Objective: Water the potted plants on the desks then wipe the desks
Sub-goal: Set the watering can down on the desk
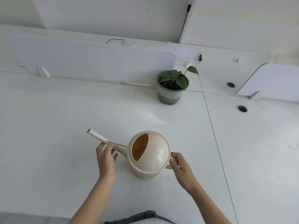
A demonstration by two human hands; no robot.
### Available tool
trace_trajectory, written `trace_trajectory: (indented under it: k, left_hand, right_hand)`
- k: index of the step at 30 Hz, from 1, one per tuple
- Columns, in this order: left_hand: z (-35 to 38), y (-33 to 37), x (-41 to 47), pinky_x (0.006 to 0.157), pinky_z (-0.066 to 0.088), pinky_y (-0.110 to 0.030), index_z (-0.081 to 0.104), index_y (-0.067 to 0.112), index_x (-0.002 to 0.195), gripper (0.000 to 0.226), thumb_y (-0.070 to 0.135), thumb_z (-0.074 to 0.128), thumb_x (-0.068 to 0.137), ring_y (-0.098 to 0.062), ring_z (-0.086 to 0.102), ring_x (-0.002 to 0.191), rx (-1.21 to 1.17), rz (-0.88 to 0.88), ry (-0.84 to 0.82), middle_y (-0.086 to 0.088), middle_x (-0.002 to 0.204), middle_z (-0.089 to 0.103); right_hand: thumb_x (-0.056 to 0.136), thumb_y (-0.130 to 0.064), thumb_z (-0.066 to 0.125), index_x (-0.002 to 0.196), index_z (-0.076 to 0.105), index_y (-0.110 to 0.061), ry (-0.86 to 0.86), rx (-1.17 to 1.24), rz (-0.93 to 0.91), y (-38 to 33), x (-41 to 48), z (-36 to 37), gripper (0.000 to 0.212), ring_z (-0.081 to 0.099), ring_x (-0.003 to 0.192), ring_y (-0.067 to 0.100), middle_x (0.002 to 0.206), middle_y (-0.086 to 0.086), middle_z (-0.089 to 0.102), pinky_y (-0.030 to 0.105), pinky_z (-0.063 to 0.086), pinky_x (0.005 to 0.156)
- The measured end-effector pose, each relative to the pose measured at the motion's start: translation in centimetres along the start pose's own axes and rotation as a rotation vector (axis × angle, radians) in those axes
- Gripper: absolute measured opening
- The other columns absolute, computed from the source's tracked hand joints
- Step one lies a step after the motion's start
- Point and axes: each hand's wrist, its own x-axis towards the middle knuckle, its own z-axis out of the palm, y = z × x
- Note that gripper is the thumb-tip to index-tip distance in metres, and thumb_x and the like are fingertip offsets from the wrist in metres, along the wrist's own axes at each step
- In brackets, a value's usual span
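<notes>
Two hands, right (181,168) gripping watering can (152,152) handle (169,162), left (106,159) relaxed, apparently touching spout (97,135)

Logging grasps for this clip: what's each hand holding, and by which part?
The right hand grips the watering can by its handle; the left hand only touches its spout with fingertips.
</notes>
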Motion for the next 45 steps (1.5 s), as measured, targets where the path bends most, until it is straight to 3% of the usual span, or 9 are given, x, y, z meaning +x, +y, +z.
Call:
trace_trajectory:
  k: [5,12,20,25,27,30,35,40,45]
  left_hand:
    - [-1.2,1.7,-1.4,0.094,0.042,-0.038,0.045,0.01,0.127,0.033,0.009,0.042,0.094,-0.023,0.052,0.107,0.079,0.08,0.054,-0.008,0.117,0.051]
    - [3.3,6.2,-0.4,0.072,0.045,-0.024,0.051,0.012,0.107,0.019,0.005,0.043,0.092,-0.015,0.058,0.085,0.099,0.252,-0.081,0.0,0.09,0.06]
    - [15.0,5.9,4.9,0.09,0.042,-0.035,0.049,0.011,0.125,0.032,0.013,0.041,0.094,-0.02,0.05,0.103,0.276,0.212,-0.287,-0.004,0.108,0.051]
    - [22.1,5.5,8.9,0.074,0.037,-0.031,0.047,0.023,0.083,0.015,0.016,0.038,0.093,-0.017,0.04,0.093,0.282,0.1,-0.348,0.002,0.083,0.045]
    - [24.4,4.9,10.3,0.093,0.04,-0.035,0.055,0.019,0.1,0.019,0.02,0.037,0.095,-0.018,0.045,0.107,0.294,0.1,-0.397,-0.002,0.105,0.054]
    - [27.3,4.5,12.0,0.115,0.025,-0.043,0.04,0.009,0.139,0.047,0.029,0.034,0.096,-0.018,0.034,0.136,0.3,0.087,-0.435,-0.003,0.146,0.04]
    - [30.1,3.1,14.9,0.115,0.028,-0.04,0.042,0.015,0.139,0.069,0.051,0.037,0.08,-0.016,0.037,0.135,0.293,0.04,-0.455,-0.003,0.146,0.042]
    - [30.9,2.6,14.8,0.111,0.019,-0.025,0.022,0.014,0.147,0.048,0.025,0.026,0.1,-0.014,0.022,0.142,0.311,0.142,-0.425,0.0,0.154,0.025]
    - [30.4,1.7,13.8,0.105,0.018,-0.021,0.012,0.017,0.148,0.051,0.026,0.025,0.1,-0.014,0.018,0.143,0.318,0.161,-0.431,0.0,0.156,0.017]
  right_hand:
    - [0.093,-0.026,0.047,0.095,0.052,-0.026,0.039,0.058,-0.02,-0.6,0.5,-1.1,0.005,0.056,0.104,0.004,0.11,-0.012,0.058,0.019,0.042,0.088]
    - [0.093,-0.013,0.047,0.102,0.053,-0.017,0.208,0.037,-0.119,-3.7,4.7,-4.6,0.012,0.053,0.1,0.007,0.105,-0.005,0.058,0.0,0.04,0.073]
    - [0.091,-0.011,0.047,0.107,0.06,-0.014,0.458,0.2,-0.086,-7.0,11.1,-9.3,0.021,0.052,0.106,0.014,0.108,0.001,0.06,0.025,0.037,0.087]
    - [0.091,-0.011,0.045,0.116,0.057,-0.013,0.456,0.244,-0.023,-7.6,16.6,-9.7,0.028,0.052,0.111,0.017,0.117,0.001,0.058,0.03,0.041,0.093]
    - [0.091,-0.01,0.043,0.121,0.054,-0.012,0.449,0.277,0.013,-7.5,18.8,-9.6,0.032,0.049,0.114,0.017,0.122,0.001,0.055,0.033,0.041,0.097]
    - [0.092,-0.01,0.04,0.125,0.051,-0.013,0.477,0.386,0.086,-7.5,21.9,-9.8,0.036,0.045,0.121,0.018,0.13,0.002,0.049,0.038,0.037,0.106]
    - [0.095,-0.012,0.037,0.133,0.044,-0.011,0.469,0.572,0.106,-8.2,25.9,-10.2,0.039,0.043,0.125,0.017,0.139,0.004,0.045,0.034,0.033,0.109]
    - [0.096,-0.012,0.032,0.134,0.044,-0.009,0.403,0.533,0.043,-8.4,27.3,-9.1,0.04,0.044,0.125,0.016,0.136,0.003,0.05,0.03,0.034,0.108]
    - [0.098,-0.021,0.03,0.142,0.027,-0.015,0.388,0.593,0.072,-8.5,28.3,-9.8,0.044,0.038,0.132,0.018,0.146,0.005,0.038,0.038,0.029,0.114]
